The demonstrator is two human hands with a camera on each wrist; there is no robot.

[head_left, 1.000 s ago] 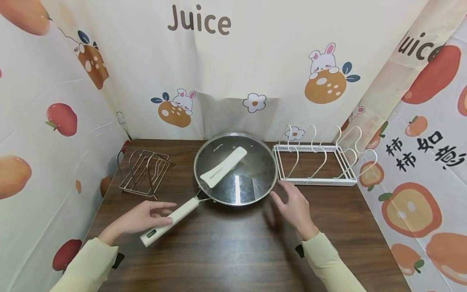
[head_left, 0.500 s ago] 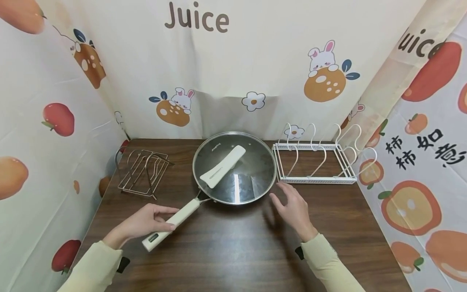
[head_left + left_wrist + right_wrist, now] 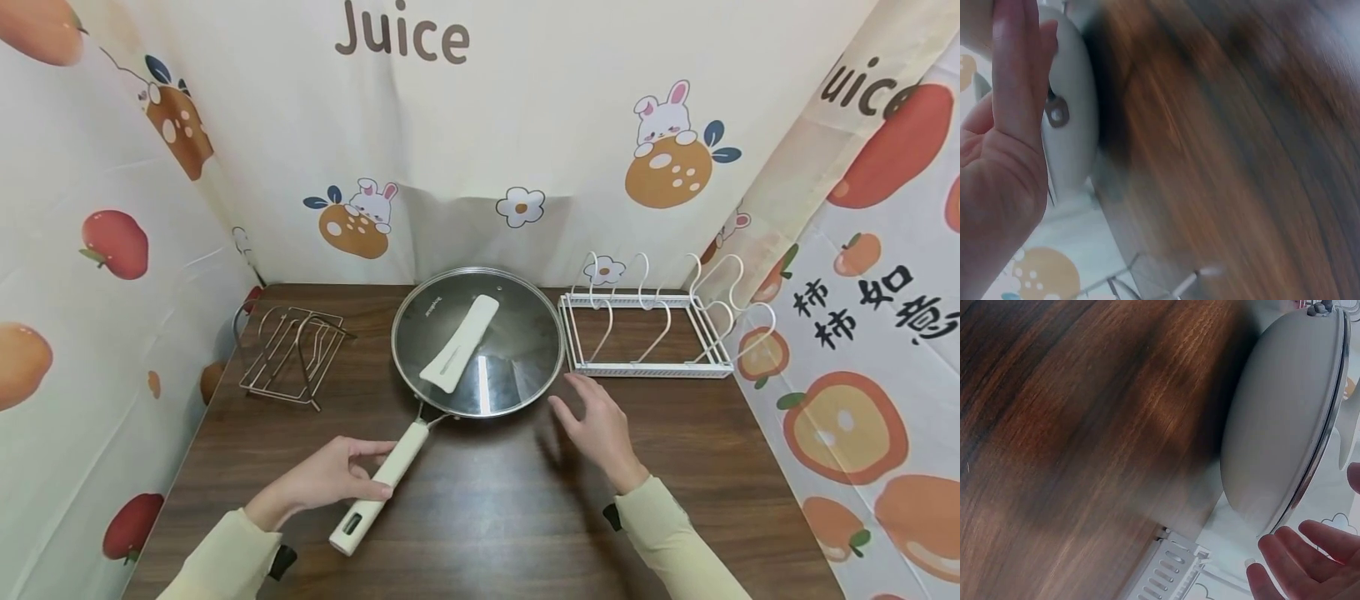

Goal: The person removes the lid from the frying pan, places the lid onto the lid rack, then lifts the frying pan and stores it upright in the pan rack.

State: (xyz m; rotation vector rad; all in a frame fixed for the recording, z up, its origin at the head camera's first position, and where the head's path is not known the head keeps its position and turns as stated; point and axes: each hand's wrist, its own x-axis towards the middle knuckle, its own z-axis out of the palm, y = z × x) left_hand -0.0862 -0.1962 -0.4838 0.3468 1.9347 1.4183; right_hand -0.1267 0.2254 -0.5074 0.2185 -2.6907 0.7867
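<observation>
A frying pan [image 3: 408,454] stands at the back middle of the table, its pale handle slanting toward the front left. On it sits a glass lid [image 3: 517,350] with a steel rim and an upright-looking cream grip [image 3: 461,343]. My left hand [image 3: 326,479] holds the handle midway, thumb on top and fingers at its far side and underneath. In the left wrist view the fingers of this hand [image 3: 1016,125] look fairly straight. By the pan's right rim, my right hand [image 3: 596,425] has loosely spread fingers; in the right wrist view its fingertips are close to the rim, and contact is unclear.
A white rack [image 3: 645,371] with curved wire dividers stands right of the pan, close to its rim. At the left is a small metal wire rack [image 3: 296,354]. A printed curtain [image 3: 450,133] hangs right behind the wooden table [image 3: 480,533].
The left hand has taken the handle and swung it to the right and toward the front. Pan and lid have turned with it. The right hand has moved only slightly.
</observation>
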